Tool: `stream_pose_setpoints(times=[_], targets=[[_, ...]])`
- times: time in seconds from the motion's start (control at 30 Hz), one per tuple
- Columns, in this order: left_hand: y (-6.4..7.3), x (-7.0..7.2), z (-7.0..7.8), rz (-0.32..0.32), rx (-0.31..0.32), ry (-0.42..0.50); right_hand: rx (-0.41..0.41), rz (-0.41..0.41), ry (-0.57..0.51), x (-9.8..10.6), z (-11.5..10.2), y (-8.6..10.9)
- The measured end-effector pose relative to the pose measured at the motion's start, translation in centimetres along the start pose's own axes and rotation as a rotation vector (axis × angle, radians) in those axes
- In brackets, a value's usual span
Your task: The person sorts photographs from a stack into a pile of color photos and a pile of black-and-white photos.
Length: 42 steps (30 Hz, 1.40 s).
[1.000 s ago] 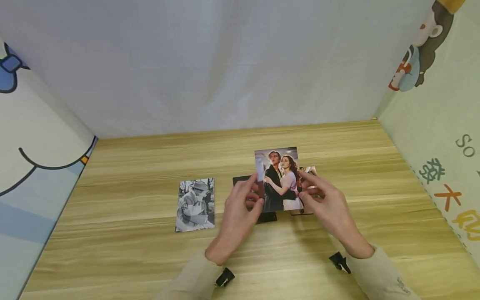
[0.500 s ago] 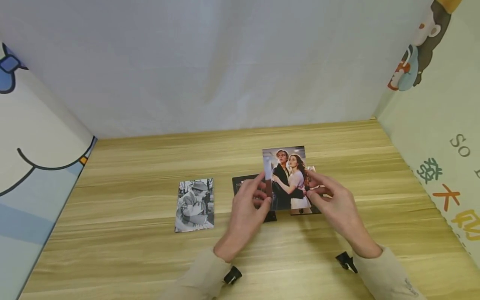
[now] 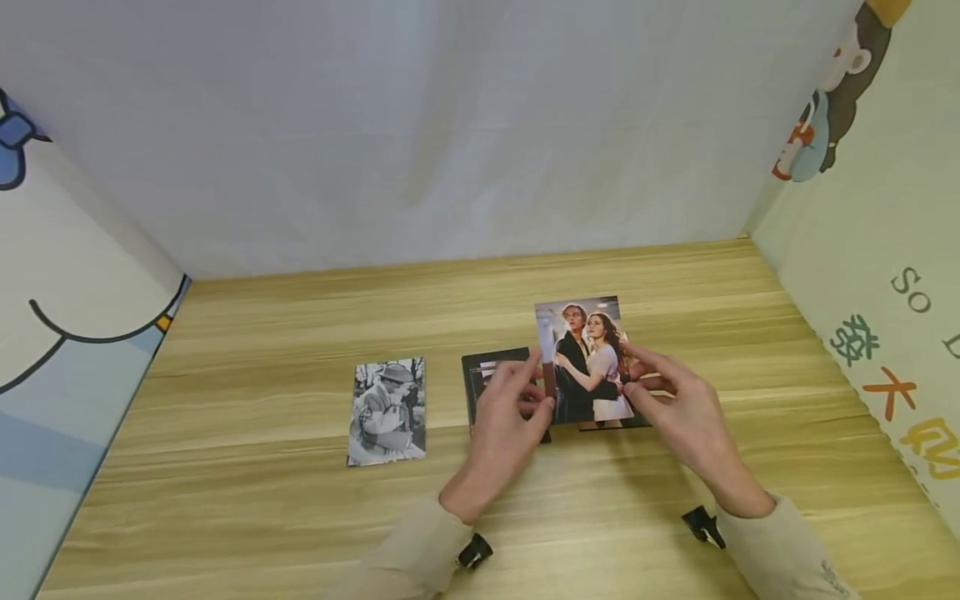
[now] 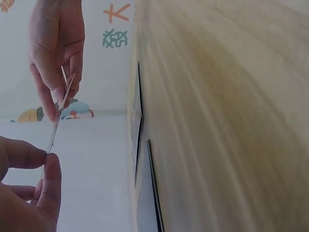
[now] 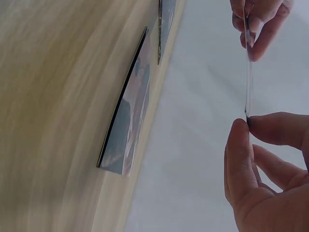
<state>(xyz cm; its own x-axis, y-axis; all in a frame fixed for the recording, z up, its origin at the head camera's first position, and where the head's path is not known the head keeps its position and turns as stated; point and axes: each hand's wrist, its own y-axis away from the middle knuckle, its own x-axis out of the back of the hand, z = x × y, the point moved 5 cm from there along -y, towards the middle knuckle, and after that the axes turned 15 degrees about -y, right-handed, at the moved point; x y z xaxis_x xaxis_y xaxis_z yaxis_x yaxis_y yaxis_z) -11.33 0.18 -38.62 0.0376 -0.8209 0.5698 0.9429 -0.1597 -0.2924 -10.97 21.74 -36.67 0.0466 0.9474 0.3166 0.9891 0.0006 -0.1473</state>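
Observation:
A colour photo [image 3: 585, 362] of a couple is held up above the table, tilted toward me. My left hand [image 3: 510, 417] pinches its left edge between thumb and fingers, and my right hand [image 3: 678, 412] pinches its right edge. Both wrist views show the photo [image 4: 57, 123] almost edge-on, well clear of the tabletop. Behind my left hand lies a dark card [image 3: 471, 375], partly covered by that hand. Under the held photo's lower right, another dark-edged picture [image 5: 126, 116] lies on the table, mostly hidden in the head view.
To the left, a black-and-white photo [image 3: 387, 412] lies flat on the wood-grain table [image 3: 262, 500]. Small black pieces sit by the sleeves, one at the left cuff [image 3: 475, 552] and one at the right cuff [image 3: 703, 527]. A pale curtain [image 3: 465, 142] hangs behind the table.
Both hands have moved to the right, carrying the colour photo with them. More of the dark card shows on the left, while the black-and-white photo stays in place.

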Motion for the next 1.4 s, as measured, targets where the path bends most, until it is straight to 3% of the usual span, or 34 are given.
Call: stream_pose_setpoints(times=[0.33, 1.0, 1.4], targets=[[0.0, -1.0, 0.1, -0.055, 0.019, 0.037, -0.048, -0.012, 0.039, 0.7, 0.7, 0.0], [-0.9, -3.2, 0.2, -0.14, 0.067, 0.045, -0.07, -0.024, 0.111, 2.2, 1.8, -0.4], [-1.3, -4.2, -0.1, -0.211, 0.103, -0.014, -0.089, -0.053, 0.179, 2.7, 2.7, -0.6]])
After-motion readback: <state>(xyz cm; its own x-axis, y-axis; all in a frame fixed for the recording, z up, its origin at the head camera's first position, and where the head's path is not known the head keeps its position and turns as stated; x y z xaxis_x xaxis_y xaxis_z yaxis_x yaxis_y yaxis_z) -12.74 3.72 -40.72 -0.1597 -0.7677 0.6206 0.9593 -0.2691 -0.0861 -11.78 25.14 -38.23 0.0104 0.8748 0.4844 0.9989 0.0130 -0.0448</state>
